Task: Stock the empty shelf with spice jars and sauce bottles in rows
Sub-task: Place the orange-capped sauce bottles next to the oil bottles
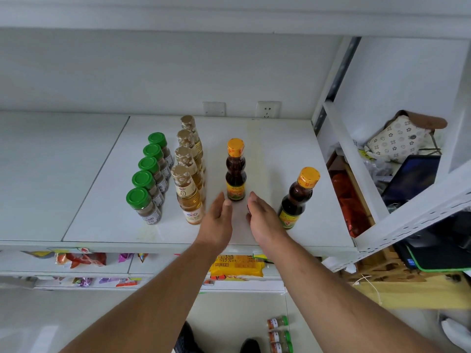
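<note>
On the white shelf [280,149] a row of several green-lidded spice jars [150,169] runs front to back at the left. Beside it stands a row of several pale yellow bottles with gold caps [188,174]. A dark sauce bottle with an orange cap [235,171] stands upright to their right, and a second one [297,197] stands apart, further right and nearer the front. My left hand [219,220] and right hand [262,220] hover just in front of the first dark bottle's base, one on each side, fingers relaxed, holding nothing.
Three more green-lidded spice jars [279,335] lie on the floor below. Lower shelves hold snack packets [237,266]. A white slotted upright [334,98] bounds the shelf on the right, with a patterned bag [397,138] and clutter beyond it. Wall sockets [267,109] sit behind the shelf.
</note>
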Motion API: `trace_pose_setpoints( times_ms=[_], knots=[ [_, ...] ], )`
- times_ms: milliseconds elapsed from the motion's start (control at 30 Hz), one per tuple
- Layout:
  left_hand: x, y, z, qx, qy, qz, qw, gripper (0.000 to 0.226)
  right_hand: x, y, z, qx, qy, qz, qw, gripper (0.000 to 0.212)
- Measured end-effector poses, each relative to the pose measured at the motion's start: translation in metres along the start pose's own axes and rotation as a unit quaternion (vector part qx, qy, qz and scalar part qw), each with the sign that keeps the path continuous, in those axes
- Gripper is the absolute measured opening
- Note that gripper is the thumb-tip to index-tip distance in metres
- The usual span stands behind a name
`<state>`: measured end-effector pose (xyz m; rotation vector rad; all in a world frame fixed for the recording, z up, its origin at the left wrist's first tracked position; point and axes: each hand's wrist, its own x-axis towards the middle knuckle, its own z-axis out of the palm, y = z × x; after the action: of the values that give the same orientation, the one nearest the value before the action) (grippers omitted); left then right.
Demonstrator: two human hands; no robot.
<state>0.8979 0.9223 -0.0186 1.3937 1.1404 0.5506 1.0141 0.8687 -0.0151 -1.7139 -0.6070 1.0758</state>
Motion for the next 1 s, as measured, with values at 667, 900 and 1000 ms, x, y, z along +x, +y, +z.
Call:
trace_pose_setpoints(
  times_ms=[667, 900, 1000],
  knots=[
    [-0.030, 0.017, 0.073, 0.050, -0.174, -0.012, 0.983, 0.059, -0.049, 0.005, -0.081, 0.040, 0.131, 0.063, 0.989, 0.043],
    [-0.042, 0.012, 0.052, 0.057, -0.143, 0.008, 0.988, 0.059, -0.056, 0.010, -0.059, 0.055, 0.086, 0.030, 0.994, 0.031],
    [-0.049, 0.006, 0.033, 0.056, -0.117, -0.002, 0.991, 0.059, -0.060, 0.007, -0.041, 0.046, 0.055, 0.020, 0.997, 0.032]
  ],
)
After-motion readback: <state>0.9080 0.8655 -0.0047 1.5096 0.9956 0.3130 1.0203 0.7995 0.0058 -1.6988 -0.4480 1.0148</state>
